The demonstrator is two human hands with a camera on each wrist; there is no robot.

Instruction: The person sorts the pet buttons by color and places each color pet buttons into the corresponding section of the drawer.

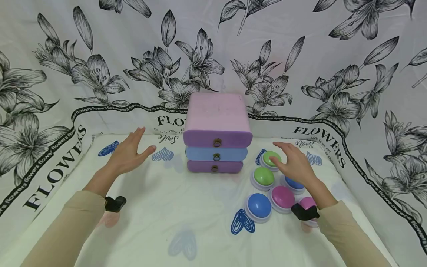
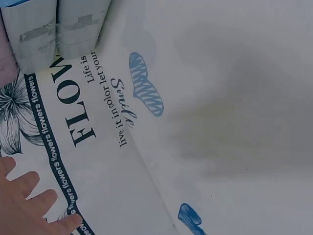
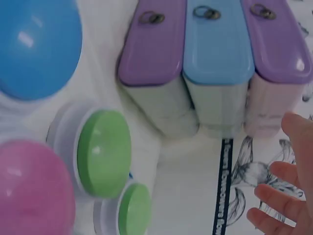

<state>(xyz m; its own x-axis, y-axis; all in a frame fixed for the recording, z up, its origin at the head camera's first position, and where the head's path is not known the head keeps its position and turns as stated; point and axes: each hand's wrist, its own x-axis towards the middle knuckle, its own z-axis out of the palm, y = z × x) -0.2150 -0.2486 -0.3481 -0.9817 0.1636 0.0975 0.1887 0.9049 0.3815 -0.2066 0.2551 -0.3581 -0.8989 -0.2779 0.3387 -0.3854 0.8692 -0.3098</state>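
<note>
My left hand [image 1: 128, 154] is held out over the cloth left of a small drawer chest [image 1: 218, 115], fingers spread and holding nothing. In the left wrist view, the fingers of that hand [image 2: 29, 200] show at the lower left. My right hand [image 1: 297, 165] hovers over a group of round, domed, button-like things on white bases, its fingers loosely extended around nothing. Near it are a far green dome [image 1: 271, 158], a nearer green dome [image 1: 264, 176] and a partly covered blue dome [image 1: 294, 184]. The chest has purple, blue and purple drawer fronts with ring pulls, all pushed in.
A front blue dome [image 1: 259, 205], a pink dome [image 1: 282, 197] and a second pink dome [image 1: 307, 203], partly behind the right wrist strap, stand on the right. White cloth [image 1: 160, 222] with printed hearts covers the surface; a flower-printed curtain [image 1: 140, 89] rises behind.
</note>
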